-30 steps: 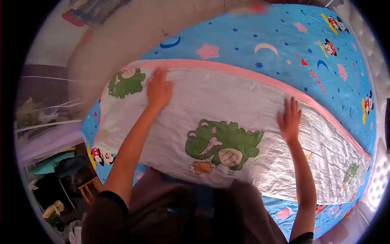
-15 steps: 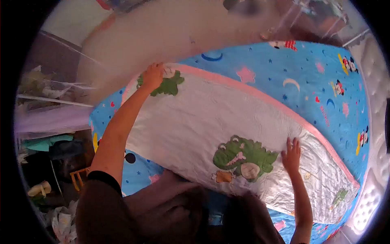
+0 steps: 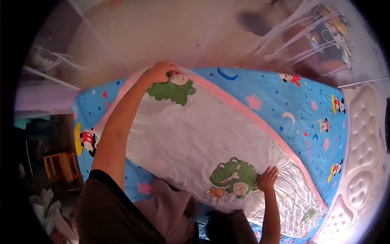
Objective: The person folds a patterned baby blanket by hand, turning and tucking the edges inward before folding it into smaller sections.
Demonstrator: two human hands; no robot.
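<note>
A white quilt point(image 3: 174, 126) with a pink border and green crocodile prints lies over a blue cartoon-print bed sheet point(image 3: 260, 87). My left hand point(image 3: 162, 72) reaches to the quilt's far edge, near a green print, with its fingers closed on the fabric. My right hand point(image 3: 267, 179) rests on the quilt with fingers outstretched, just right of the large crocodile print point(image 3: 233, 179). The quilt is wrinkled around that hand. Part of the left edge is hidden behind my left forearm.
A white tufted headboard point(image 3: 363, 126) stands at the right. Sheer netting and poles point(image 3: 50, 77) frame the left side. A small wooden stool point(image 3: 61, 166) and plastic bags point(image 3: 50, 211) are at the lower left. Beyond the bed is the pale floor point(image 3: 162, 32).
My view has shifted. The quilt's far-left part has spread outward with my left hand at its edge, showing more pink border there. My right hand still lies beside the large crocodile.
</note>
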